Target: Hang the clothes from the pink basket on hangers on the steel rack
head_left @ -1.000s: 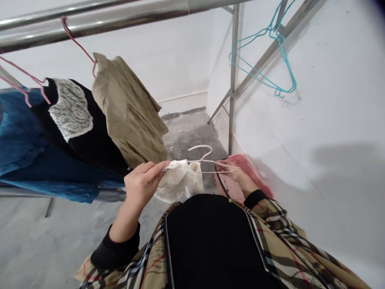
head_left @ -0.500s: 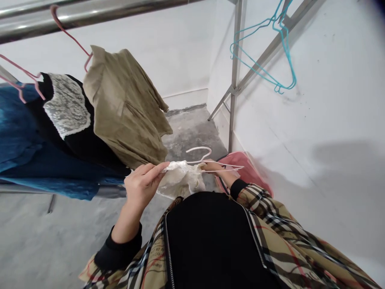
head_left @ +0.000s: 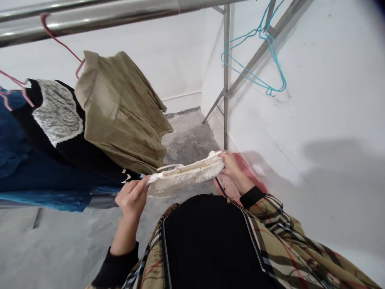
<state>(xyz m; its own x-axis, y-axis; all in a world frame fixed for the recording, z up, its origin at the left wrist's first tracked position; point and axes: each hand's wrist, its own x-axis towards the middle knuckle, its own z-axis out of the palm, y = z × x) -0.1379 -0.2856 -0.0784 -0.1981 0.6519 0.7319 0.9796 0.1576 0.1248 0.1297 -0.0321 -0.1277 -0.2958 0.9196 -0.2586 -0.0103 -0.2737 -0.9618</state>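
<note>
Stretched between my hands in front of my body is a white lace garment (head_left: 183, 181). My left hand (head_left: 132, 196) pinches its left end between thumb and fingers. At the other end, my right hand (head_left: 231, 166) is closed on the edge of the cloth. A pale hanger (head_left: 170, 167) lies along the garment's upper edge; its hook points left, and most of its frame is hidden by the cloth. Left of my hands, an olive shirt (head_left: 120, 112) hangs from a pink hanger (head_left: 64, 46).
A metal rail (head_left: 120, 18) crosses the top. A black garment with a lace panel (head_left: 60, 112) and a blue garment (head_left: 18, 152) hang at left. Blue hangers (head_left: 255, 76) hang from the rack frame (head_left: 225, 108) at right. A pink basket (head_left: 249, 170) stands below my right hand.
My hands have moved apart, and the bunched garment is now drawn out between them. The hanger's right end, bare before, is now covered by cloth. The view has shifted slightly.
</note>
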